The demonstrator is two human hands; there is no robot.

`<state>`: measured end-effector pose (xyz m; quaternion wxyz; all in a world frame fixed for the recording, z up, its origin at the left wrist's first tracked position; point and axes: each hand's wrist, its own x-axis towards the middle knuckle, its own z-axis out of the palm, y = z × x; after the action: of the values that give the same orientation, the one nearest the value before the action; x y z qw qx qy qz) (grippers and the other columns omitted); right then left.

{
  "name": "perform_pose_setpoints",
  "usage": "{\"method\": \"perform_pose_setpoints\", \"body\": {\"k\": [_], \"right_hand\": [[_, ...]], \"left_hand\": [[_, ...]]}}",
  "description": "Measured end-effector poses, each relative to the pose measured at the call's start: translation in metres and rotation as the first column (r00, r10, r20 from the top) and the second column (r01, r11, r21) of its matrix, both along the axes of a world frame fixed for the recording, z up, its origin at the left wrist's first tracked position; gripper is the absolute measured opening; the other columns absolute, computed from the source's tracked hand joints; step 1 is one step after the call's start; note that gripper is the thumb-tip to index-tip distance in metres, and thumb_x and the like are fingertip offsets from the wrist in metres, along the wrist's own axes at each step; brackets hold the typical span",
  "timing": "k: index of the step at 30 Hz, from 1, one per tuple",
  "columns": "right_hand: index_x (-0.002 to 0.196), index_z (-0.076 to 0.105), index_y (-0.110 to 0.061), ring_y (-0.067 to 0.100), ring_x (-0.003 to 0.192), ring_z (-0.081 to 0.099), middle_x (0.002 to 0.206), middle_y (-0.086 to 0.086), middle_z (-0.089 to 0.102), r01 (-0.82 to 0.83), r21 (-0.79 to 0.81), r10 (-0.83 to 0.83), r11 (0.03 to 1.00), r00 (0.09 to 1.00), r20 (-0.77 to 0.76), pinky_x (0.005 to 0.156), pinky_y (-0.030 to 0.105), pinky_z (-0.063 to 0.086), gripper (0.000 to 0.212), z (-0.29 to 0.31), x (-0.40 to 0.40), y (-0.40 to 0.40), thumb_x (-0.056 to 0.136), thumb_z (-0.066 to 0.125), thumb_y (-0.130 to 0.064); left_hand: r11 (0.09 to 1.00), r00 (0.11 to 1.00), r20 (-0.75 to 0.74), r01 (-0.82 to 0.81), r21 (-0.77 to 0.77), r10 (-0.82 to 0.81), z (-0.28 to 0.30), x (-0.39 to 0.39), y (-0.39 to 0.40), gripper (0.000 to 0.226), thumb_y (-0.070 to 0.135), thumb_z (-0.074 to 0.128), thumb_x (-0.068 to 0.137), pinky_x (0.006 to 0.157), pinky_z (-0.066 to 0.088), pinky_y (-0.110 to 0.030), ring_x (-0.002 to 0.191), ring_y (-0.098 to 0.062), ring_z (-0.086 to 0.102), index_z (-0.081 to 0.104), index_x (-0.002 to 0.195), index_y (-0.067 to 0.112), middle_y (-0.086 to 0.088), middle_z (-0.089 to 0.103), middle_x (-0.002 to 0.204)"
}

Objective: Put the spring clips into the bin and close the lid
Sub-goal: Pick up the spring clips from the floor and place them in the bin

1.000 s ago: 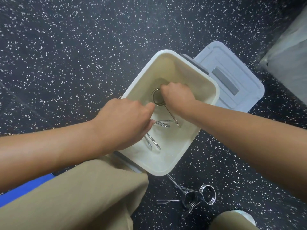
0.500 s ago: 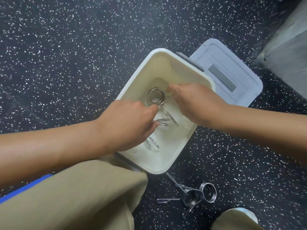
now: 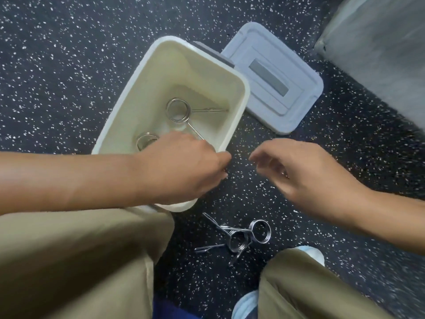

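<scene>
Fingers on the left hand (image 3: 181, 166) are curling in together over the near corner of the cream plastic bin (image 3: 128, 111), and I cannot tell if they are pinching anything. That arm is lying across the bin's near side, just above a tan trouser leg (image 3: 80, 261).

Inside the bin, two shiny metal spring clips are lying on the bottom. One round coil (image 3: 146, 140) is peeking out just past the left hand. A second spring clip (image 3: 178, 110) is lying in the middle of the bin, with one thin wire arm pointing right and one pointing toward the hand.

Next to the bin, touching its far right side, a pale blue-grey square lid (image 3: 273, 74) is lying flat on the dark speckled floor (image 3: 57, 54). It has a grey strip in its middle. The bin is sitting open.

Lower down, between the two knees, a small pile of shiny spring clips (image 3: 239, 238) is lying on the floor, near the bin but not in it. Their wire arms are crossing each other.

Over to the right, the right hand (image 3: 305, 178) is hanging above the floor with its fingers loose and spread apart, holding nothing. It is a bit blurry. Below it are the other tan trouser leg (image 3: 310, 288) and a pale blue shoe (image 3: 246, 305).

A grey block (image 3: 379, 42) is sitting in the top right corner.
</scene>
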<state>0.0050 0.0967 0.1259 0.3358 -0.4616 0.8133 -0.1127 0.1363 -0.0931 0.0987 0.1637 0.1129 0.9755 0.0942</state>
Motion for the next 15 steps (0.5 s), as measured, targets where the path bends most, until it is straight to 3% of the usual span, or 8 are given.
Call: {"method": "perform_pose_setpoints", "body": {"k": [4,8,12,15], "right_hand": [[0.106,0.069,-0.025,0.006,0.080,0.064,0.091,-0.012,0.068,0.059,0.075,-0.061,0.995,0.998,0.031,0.077,0.032,0.055,0.016,-0.024,0.007,0.046,0.090,0.067,-0.024],[0.107,0.067,-0.029,0.005,0.083,0.064,0.091,-0.013,0.068,0.156,0.217,-0.183,0.964,0.977,0.111,0.080,0.033,0.054,0.016,-0.053,0.026,0.090,0.092,0.070,-0.027],[0.115,0.063,-0.030,0.003,0.085,0.062,0.092,-0.013,0.069,0.194,0.320,-0.274,0.927,0.934,0.229,0.084,0.032,0.052,0.023,-0.081,0.051,0.122,0.093,0.069,-0.026],[0.134,0.052,-0.036,0.008,0.095,0.060,0.109,-0.013,0.064,0.159,0.344,-0.271,0.925,0.912,0.307,0.087,0.030,0.049,0.040,-0.096,0.065,0.130,0.096,0.063,-0.030]], "left_hand": [[0.988,0.983,0.121,0.123,0.095,-0.135,-0.001,-0.001,0.026,0.030,0.048,0.027,0.102,0.058,0.032,-0.035,0.080,-0.036,0.064,0.033,0.091,0.020,-0.004,0.065,0.089],[0.971,0.970,0.134,0.181,0.159,-0.203,-0.014,0.004,0.056,0.032,0.047,0.030,0.102,0.057,0.036,-0.035,0.080,-0.034,0.065,0.045,0.097,0.019,-0.005,0.067,0.090],[0.971,0.944,0.293,0.083,0.226,-0.149,-0.036,0.005,0.082,0.032,0.045,0.039,0.101,0.063,0.047,-0.037,0.084,-0.033,0.065,0.053,0.104,0.016,-0.006,0.064,0.097],[0.969,0.903,0.412,0.019,0.246,-0.122,-0.057,0.009,0.096,0.031,0.042,0.044,0.100,0.077,0.054,-0.045,0.093,-0.033,0.063,0.055,0.108,0.015,-0.007,0.060,0.103]]}}
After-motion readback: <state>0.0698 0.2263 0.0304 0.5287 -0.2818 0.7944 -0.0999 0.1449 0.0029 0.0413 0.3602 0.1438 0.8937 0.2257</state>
